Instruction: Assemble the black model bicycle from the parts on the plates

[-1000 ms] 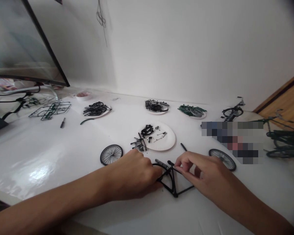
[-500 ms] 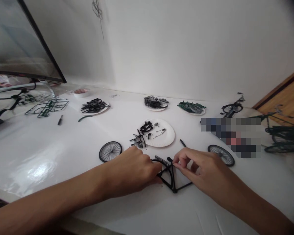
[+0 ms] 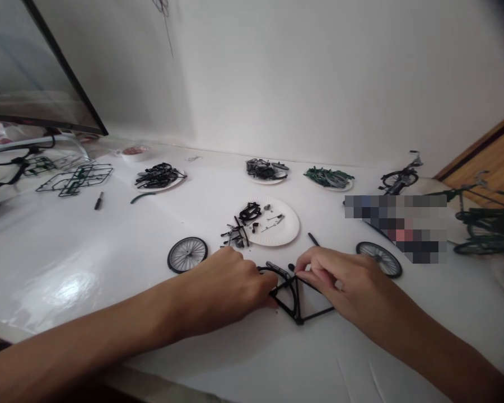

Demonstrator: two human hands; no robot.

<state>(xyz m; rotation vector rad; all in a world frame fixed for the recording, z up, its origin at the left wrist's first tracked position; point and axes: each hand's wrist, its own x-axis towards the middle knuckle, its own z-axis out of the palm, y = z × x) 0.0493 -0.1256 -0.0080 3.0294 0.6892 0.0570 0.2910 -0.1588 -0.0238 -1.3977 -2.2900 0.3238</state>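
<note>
Both hands on a small black bicycle frame (image 3: 296, 299), lying flat on the white desk (image 3: 88, 252) near its front edge.

Left hand (image 3: 229, 282): curled over the frame's curved tube, fingers closed on it, fingertips partly hidden. Right hand (image 3: 336, 280): thumb and fingers pinched together on the frame's upper tube. Spoked wheels lie to either side, one (image 3: 187, 254) beyond the left hand, the other (image 3: 379, 259) beyond the right. Just ahead of the frame, a paper plate (image 3: 277, 222) carries small black parts, with more piled beside its rim. A short black rod (image 3: 313, 239) lies between the plate and the right hand.
</note>
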